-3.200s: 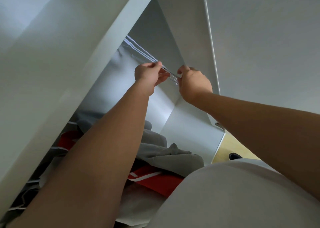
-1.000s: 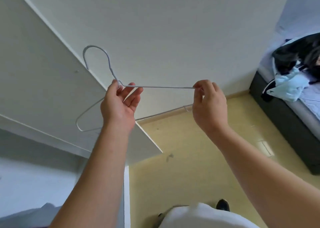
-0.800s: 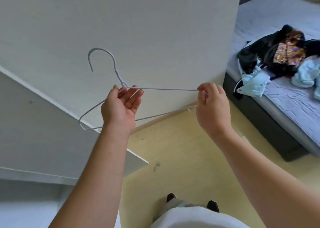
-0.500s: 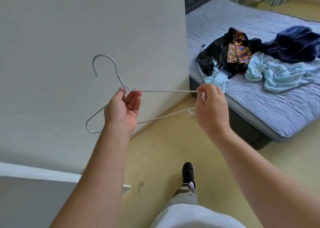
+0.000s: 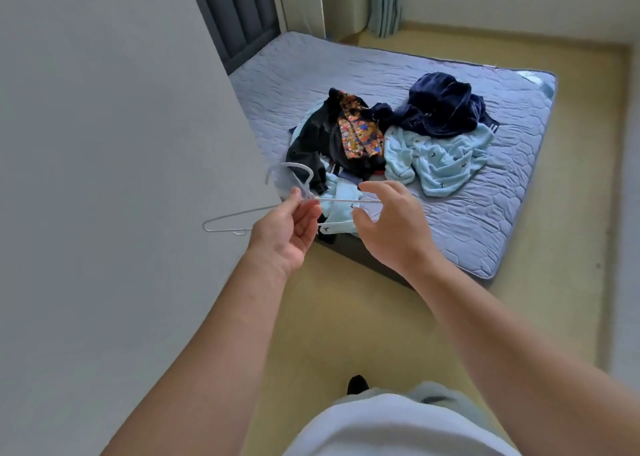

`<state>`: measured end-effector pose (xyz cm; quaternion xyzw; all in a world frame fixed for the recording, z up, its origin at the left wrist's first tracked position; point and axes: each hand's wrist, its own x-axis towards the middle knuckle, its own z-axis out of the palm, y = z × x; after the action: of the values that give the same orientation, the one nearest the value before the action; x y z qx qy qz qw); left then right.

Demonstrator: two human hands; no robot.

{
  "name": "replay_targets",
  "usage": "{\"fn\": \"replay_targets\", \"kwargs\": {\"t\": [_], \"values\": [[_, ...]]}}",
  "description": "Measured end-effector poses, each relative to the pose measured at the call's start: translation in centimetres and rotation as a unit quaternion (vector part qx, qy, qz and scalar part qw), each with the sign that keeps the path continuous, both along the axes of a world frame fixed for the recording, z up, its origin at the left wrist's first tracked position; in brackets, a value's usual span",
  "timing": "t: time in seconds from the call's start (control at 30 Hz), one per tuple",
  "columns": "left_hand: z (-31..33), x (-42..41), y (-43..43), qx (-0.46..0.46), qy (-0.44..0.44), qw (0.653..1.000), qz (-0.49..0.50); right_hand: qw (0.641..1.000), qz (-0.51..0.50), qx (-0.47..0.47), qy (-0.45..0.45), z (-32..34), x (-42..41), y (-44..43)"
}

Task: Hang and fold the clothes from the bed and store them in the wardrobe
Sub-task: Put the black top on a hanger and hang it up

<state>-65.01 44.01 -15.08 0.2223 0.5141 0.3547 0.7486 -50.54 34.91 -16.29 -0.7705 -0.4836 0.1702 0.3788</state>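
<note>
I have the thin white wire hanger (image 5: pixel 242 218) pinched at its neck in my left hand (image 5: pixel 285 228), thumb and fingers (image 5: pixel 304 209) closed on the wire just under the hook. My right hand (image 5: pixel 389 221) is beside it with its fingers spread and curled, empty; the hanger's top bar runs just behind them, and I judge they are not gripping it.

The clothes are heaped on the quilted lilac-grey bed (image 5: pixel 485 213): a black jacket with an orange patterned lining (image 5: pixel 332 137) at the edge of the bed nearest me, a pale blue printed garment (image 5: pixel 440 161) just to the right of it, and a dark navy velvet top (image 5: pixel 443 105) beyond that, farther onto the bed.

To do this step well, I should keep the hanger level and clear of the pile, pick one piece with the free hand, probably the one hanging off the near edge, and shake it open before feeding a shoulder of the hanger in.

Half a second ago my right hand was pinching the far end of the bar; now it has let go. The bed has also come much more squarely into view.
</note>
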Motion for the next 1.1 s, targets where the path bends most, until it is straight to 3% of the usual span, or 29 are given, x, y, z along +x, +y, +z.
{"fn": "replay_targets", "kwargs": {"t": [0.2,0.43,0.63,0.83,1.1], "values": [[-2.4,7.0,6.2,-0.027,0.038,0.991,-0.127,0.999,-0.043,0.003,0.015,-2.2,4.1,5.0],[-6.6,15.0,15.0,0.010,0.156,0.955,-0.250,0.991,-0.109,0.022,0.074,-5.8,10.4,13.9],[-7.6,20.2,24.5,0.026,0.206,0.925,-0.318,0.984,-0.129,-0.042,0.112,-7.2,15.4,23.3],[-9.1,22.9,33.6,0.013,0.229,0.912,-0.339,0.986,-0.094,-0.107,0.091,-8.1,17.9,31.3],[-16.0,25.1,46.3,-0.013,0.284,0.902,-0.324,0.962,-0.142,-0.205,0.107,-12.6,19.8,40.1]]}}
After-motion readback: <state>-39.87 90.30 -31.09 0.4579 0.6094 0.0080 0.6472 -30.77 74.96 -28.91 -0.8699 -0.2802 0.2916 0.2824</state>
